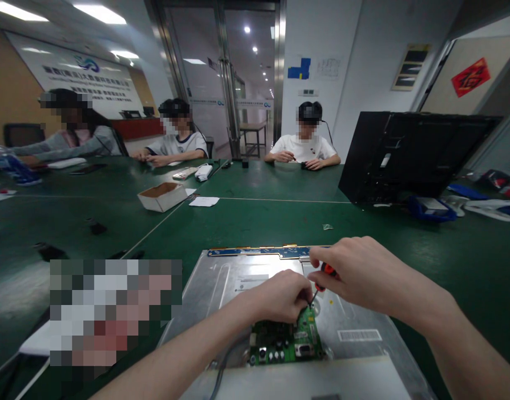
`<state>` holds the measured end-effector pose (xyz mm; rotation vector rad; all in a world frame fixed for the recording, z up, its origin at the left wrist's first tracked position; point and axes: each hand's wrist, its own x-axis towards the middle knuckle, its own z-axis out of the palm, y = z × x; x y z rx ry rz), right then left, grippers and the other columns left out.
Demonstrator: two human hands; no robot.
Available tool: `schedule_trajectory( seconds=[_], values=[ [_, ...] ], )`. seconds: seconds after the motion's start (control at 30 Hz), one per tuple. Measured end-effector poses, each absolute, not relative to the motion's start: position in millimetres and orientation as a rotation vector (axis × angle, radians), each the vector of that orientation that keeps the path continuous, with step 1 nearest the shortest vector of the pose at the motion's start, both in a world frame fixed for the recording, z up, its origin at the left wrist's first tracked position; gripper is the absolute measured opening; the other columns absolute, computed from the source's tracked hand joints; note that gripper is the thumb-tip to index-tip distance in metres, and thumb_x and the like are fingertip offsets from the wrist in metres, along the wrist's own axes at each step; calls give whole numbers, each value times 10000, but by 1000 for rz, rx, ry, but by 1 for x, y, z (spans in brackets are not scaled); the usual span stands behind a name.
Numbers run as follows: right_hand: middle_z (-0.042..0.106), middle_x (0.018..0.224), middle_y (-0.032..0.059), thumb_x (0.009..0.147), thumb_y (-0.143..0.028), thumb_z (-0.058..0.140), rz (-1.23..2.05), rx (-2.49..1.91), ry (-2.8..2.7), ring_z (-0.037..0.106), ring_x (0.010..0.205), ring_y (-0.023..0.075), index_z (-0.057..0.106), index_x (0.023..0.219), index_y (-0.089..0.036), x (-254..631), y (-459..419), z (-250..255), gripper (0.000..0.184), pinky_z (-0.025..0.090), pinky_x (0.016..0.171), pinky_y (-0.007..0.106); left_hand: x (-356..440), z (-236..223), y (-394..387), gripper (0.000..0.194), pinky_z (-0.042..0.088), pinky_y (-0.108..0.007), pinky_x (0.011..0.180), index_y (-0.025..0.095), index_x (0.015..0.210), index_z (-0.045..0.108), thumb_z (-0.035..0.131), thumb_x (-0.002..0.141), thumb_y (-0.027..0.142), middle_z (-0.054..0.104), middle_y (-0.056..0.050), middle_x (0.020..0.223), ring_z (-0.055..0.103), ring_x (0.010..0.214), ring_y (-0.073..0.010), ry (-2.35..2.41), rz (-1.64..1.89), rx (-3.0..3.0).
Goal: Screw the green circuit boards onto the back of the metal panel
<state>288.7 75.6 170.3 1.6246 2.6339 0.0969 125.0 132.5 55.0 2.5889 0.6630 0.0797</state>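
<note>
A red and black screwdriver [329,270] is gripped in my right hand [346,269], its thin shaft slanting down to the far corner of a green circuit board [286,340]. My left hand [286,294] is closed at that same corner, fingers curled beside the screwdriver's tip; what they pinch, if anything, is hidden. The board lies on the silver metal back of a display panel [359,334]. Along the panel's far edge runs a narrow blue circuit strip [255,252]. A grey cable [221,372] leads from near the board toward me.
A large black screen housing [413,155] stands at the right, with blue tools [432,210] beside it. An open cardboard box [162,197] and white paper [204,201] lie on the green table [263,216]. Several people sit across it. A bottle [15,166] lies far left.
</note>
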Motion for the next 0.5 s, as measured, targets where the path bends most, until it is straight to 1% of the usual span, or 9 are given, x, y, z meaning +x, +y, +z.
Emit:
schedule_trajectory(
  seconds=[0.07, 0.17, 0.27, 0.33, 0.4, 0.47, 0.5],
  values=[
    [703, 721, 11, 869, -221, 594, 55, 1613, 2680, 680, 646, 231, 597, 892, -231, 290, 75, 169, 25, 218, 495, 277, 125, 54, 133, 188, 431, -250, 632, 162, 822, 690, 594, 727, 31, 724, -40, 790, 645, 722, -199, 664, 81, 2590],
    [702, 776, -5, 828, -162, 596, -40, 1551, 2777, 661, 647, 203, 543, 922, -225, 292, 71, 168, 125, 248, 501, 271, 125, 53, 133, 170, 418, -254, 624, 164, 800, 690, 594, 736, 40, 728, -41, 790, 647, 729, -205, 661, 82, 2594],
    [710, 854, -1, 832, -148, 586, -98, 1513, 2823, 663, 693, 193, 539, 931, -224, 293, 68, 169, 134, 293, 528, 271, 125, 53, 133, 166, 404, -257, 607, 166, 800, 688, 590, 739, 46, 724, -41, 779, 648, 726, -210, 656, 82, 2601],
    [720, 880, 2, 844, -184, 613, -100, 1535, 2797, 679, 745, 207, 576, 957, -237, 293, 68, 170, 130, 322, 553, 270, 125, 53, 134, 158, 399, -260, 602, 166, 783, 680, 589, 736, 46, 713, -38, 757, 643, 714, -210, 650, 80, 2607],
    [730, 863, 8, 862, -274, 651, -77, 1578, 2739, 691, 775, 228, 628, 987, -257, 292, 70, 171, 128, 341, 570, 271, 125, 54, 134, 154, 405, -260, 610, 168, 769, 672, 586, 737, 45, 708, -36, 753, 643, 716, -210, 642, 76, 2611],
    [731, 807, 18, 890, -349, 643, -36, 1612, 2677, 694, 753, 238, 670, 984, -269, 291, 72, 171, 126, 341, 562, 271, 125, 54, 134, 162, 418, -255, 625, 169, 781, 670, 583, 733, 41, 715, -37, 778, 650, 731, -208, 636, 76, 2609],
    [728, 778, 23, 911, -358, 617, -15, 1619, 2654, 693, 730, 238, 683, 966, -267, 290, 73, 171, 125, 333, 551, 271, 125, 55, 133, 171, 424, -251, 629, 166, 790, 669, 581, 725, 35, 719, -39, 786, 653, 732, -206, 635, 76, 2606]
  ],
)
